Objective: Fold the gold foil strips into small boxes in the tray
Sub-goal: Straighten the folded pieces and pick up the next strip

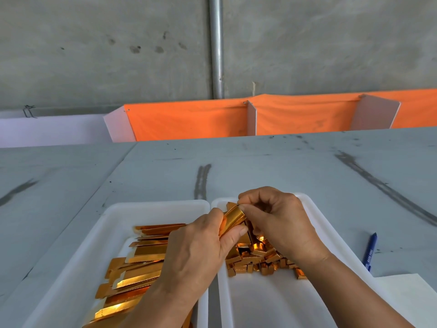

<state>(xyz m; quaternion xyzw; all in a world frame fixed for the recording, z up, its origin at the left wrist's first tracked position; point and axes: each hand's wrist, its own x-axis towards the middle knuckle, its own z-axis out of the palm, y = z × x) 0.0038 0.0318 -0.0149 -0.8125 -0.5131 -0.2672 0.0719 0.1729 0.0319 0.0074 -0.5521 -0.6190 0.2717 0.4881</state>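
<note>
Curled gold strip (233, 218) over tray (272, 304) of boxes (257, 259)

A grey desk (260, 166), marked with dark streaks, carries two white trays side by side, the left tray (118, 221) and the right tray (260, 304), their rims just beside each other. Right of them lies a blue pen (370, 252), and near it, at the near edge, a white sheet (406, 297).

I'm in a bare workshop, at a hand-assembly station. A raw concrete wall (94, 55) with a metal pipe (216, 43) rises ahead of me. My grey counter (283, 166) is scuffed with dark streaks. Orange cloth (189, 121) pinned over white divider boards (251, 119) screens its far edge. The left tray (118, 216) holds stacked gold strips (142, 256), the right tray (314, 209) a heap of folded boxes (257, 259).
</note>
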